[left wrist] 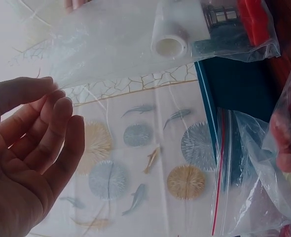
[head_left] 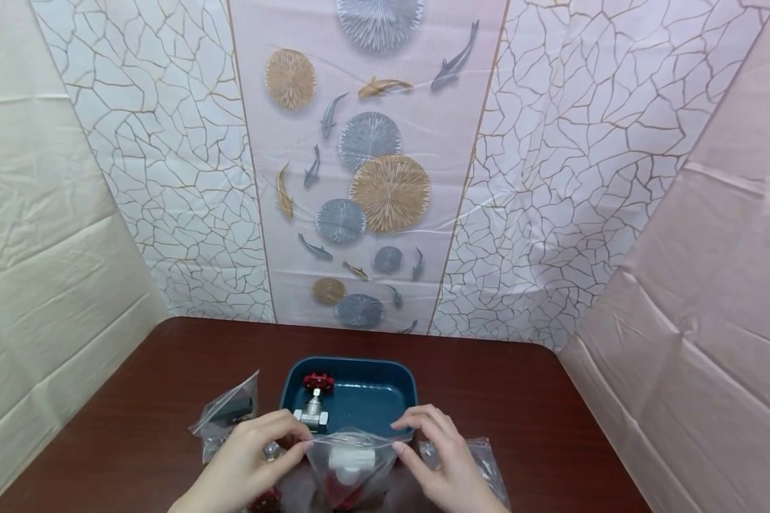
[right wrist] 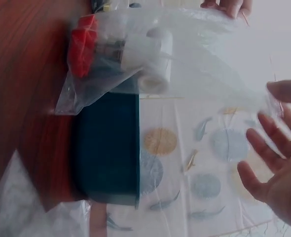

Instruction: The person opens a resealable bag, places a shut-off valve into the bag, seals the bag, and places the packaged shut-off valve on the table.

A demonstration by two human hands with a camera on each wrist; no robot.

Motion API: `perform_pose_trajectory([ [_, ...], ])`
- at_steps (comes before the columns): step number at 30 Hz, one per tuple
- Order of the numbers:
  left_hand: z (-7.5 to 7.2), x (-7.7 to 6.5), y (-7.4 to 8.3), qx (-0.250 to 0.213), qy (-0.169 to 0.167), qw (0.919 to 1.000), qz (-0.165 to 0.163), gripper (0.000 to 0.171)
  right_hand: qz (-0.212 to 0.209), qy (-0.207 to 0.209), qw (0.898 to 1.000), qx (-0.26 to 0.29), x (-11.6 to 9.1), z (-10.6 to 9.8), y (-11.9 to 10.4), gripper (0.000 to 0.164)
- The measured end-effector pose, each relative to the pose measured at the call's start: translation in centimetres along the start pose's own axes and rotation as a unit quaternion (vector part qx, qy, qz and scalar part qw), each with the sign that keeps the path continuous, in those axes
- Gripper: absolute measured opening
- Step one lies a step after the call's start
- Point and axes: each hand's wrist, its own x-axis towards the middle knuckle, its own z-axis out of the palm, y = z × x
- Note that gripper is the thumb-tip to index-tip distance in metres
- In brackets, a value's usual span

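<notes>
A clear zip bag [head_left: 321,459] hangs upright in front of the blue tray, held by its top edge between both hands. Inside it, toward the bottom, sits a white plastic valve [head_left: 353,459] with a red handle [left wrist: 254,22]. My left hand [head_left: 247,456] pinches the left end of the bag's mouth between thumb and index finger. At the other end, my right hand [head_left: 445,456] pinches the edge, its other fingers spread loosely in the right wrist view. The bag's upper part looks washed out in both wrist views.
Behind the bag stands the blue tray [head_left: 359,361], holding a metal valve [head_left: 312,410] with a red handwheel. Left of it lies a bag [head_left: 231,410] with a dark item. Another red handwheel [head_left: 266,500] shows by the left wrist. A clear bag [head_left: 490,470] lies at the right.
</notes>
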Motion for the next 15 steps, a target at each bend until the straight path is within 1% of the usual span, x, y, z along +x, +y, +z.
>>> perform_pose_trajectory([
  [2,0.1,0.1,0.2,-0.011,-0.007,0.9999,-0.002,0.016,-0.033,-0.003,0.999,-0.029,0.6,0.2,-0.6,0.036],
  [4,0.4,0.1,0.3,-0.024,-0.013,0.9996,-0.002,0.017,-0.067,-0.016,0.996,-0.054,1.4,0.7,-1.2,0.041],
  [6,0.7,0.2,0.5,-0.03,-0.016,0.9994,0.01,0.017,-0.098,-0.028,0.991,-0.082,2.1,1.3,-1.7,0.042],
  [8,1.1,0.3,0.7,-0.035,-0.02,0.9989,0.022,0.018,-0.114,-0.042,0.988,-0.097,2.7,1.9,-2.1,0.036],
  [11,1.7,0.5,0.8,-0.041,-0.027,0.9981,0.037,0.018,-0.125,-0.05,0.986,-0.098,3.2,2.6,-2.5,0.019],
  [13,2.0,0.5,0.9,-0.043,-0.03,0.9982,0.031,0.019,-0.125,-0.051,0.987,-0.086,3.3,2.9,-2.7,0.009],
  [15,2.1,0.5,1.0,-0.041,-0.031,0.9984,0.024,0.019,-0.12,-0.049,0.989,-0.076,3.4,3.1,-2.8,0.006],
])
